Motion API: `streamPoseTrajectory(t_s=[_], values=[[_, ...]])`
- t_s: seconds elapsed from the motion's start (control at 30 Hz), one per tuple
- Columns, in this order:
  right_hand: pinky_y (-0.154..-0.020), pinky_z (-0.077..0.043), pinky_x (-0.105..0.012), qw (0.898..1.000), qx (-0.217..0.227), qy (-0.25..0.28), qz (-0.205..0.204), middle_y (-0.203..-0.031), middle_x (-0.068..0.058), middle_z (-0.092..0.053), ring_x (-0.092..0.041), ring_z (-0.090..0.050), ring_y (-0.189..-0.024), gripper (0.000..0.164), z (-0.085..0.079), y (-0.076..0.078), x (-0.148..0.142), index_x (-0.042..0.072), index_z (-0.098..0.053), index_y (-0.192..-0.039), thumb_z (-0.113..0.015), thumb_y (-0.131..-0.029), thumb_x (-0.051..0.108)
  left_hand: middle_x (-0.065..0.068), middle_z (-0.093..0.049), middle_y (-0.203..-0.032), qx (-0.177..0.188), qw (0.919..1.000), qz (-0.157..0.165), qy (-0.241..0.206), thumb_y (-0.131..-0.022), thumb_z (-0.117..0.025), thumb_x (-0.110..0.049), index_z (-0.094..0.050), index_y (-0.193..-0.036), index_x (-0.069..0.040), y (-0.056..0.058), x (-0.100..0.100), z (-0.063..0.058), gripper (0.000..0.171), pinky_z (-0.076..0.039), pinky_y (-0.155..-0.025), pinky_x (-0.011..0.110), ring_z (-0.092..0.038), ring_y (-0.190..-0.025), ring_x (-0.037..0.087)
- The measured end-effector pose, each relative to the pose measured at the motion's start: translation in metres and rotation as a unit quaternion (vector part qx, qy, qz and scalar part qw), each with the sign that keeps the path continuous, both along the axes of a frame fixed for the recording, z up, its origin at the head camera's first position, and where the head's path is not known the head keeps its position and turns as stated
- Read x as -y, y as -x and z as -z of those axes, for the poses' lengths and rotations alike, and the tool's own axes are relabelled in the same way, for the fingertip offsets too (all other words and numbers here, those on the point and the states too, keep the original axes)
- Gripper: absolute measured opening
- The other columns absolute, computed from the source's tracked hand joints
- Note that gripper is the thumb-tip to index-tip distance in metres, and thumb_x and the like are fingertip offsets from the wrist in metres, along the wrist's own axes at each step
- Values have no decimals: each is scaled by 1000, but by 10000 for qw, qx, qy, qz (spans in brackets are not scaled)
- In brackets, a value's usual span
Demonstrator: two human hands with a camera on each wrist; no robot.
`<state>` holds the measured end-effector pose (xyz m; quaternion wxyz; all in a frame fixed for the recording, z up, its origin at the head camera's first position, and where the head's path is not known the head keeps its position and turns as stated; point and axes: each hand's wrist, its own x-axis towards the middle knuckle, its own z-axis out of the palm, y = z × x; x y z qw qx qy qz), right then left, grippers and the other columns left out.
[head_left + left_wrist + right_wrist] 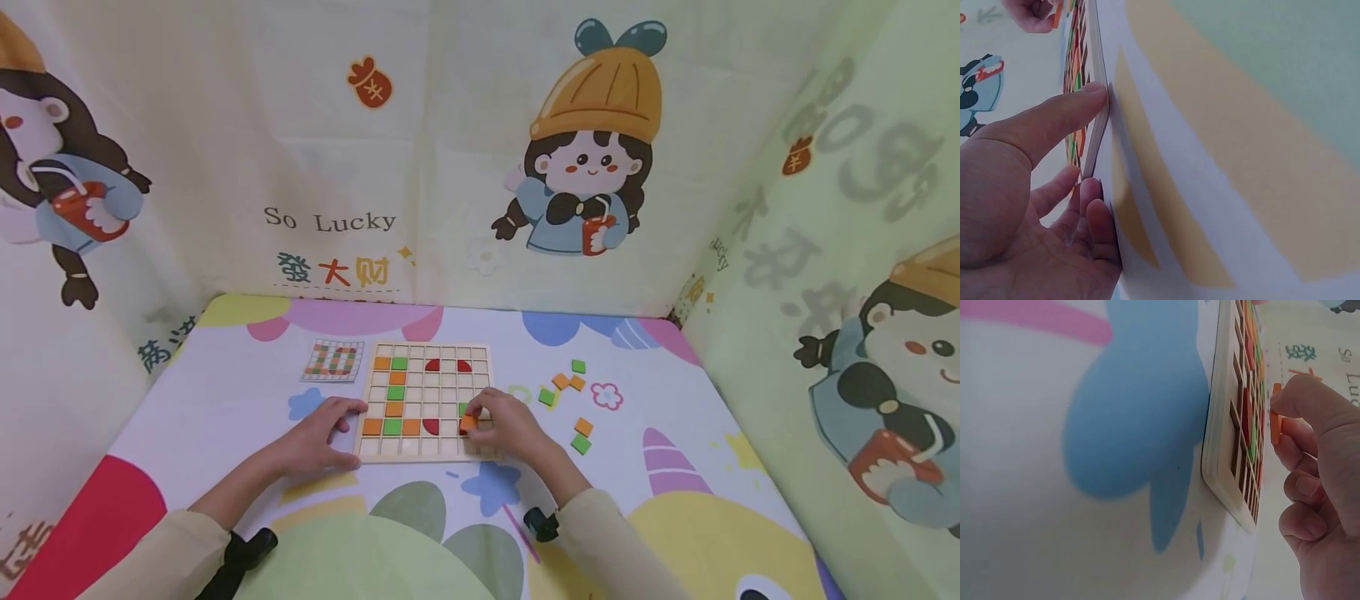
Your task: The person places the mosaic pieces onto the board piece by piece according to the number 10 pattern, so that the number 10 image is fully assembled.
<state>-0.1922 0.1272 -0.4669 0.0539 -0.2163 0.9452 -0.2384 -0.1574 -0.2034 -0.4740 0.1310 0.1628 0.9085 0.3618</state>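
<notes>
A wooden grid board (427, 457) lies on the table, with orange and green square tiles and red quarter-round tiles in some of its cells. My left hand (322, 435) rests at the board's left side; in the left wrist view its straight thumb (1079, 103) presses the board's edge and the other fingers bend loosely. Over the board's lower right part, my right hand (513, 427) pinches an orange square tile (1275, 415) between thumb and index finger. In the right wrist view this tile is raised off the board. The right hand hides some cells from the head view.
Left of the board lies a small pattern card (332, 361) with a coloured grid. Several loose tiles, such as a green tile (581, 443) and an orange tile (583, 427), are scattered to the right. A printed cloth (450, 167) hangs behind the table.
</notes>
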Motion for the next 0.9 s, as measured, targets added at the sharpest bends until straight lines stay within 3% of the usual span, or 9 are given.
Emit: streamPoseTrajectory(t_s=[0.4,0.67,0.9], values=[[-73,-46,-23,9995,151,-236,-177,-99,10,-58,-8,-51,-87,19,3,1,17,25,-67,-100,-72,-82,28,8,-44,-124,23,10000,32,-79,-72,-85,-28,-45,-137,-9,-1,-1,-2,78,-40,-76,24,-43,-100,20],[-89,-50,-31,9979,105,-483,-419,-111,7,-62,-11,-55,-97,22,4,2,23,25,-70,-108,-70,-86,29,10,-44,-128,37,9999,56,-132,-73,-84,-28,-44,-138,-9,-1,0,-2,79,-40,-77,24,-43,-101,20],[-88,-49,-30,9974,259,-423,-517,-106,8,-62,-9,-54,-96,19,1,6,25,25,-73,-106,-72,-87,30,10,-44,-127,28,9999,54,-101,-73,-84,-28,-45,-138,-10,-1,0,-3,78,-40,-77,25,-43,-101,20]])
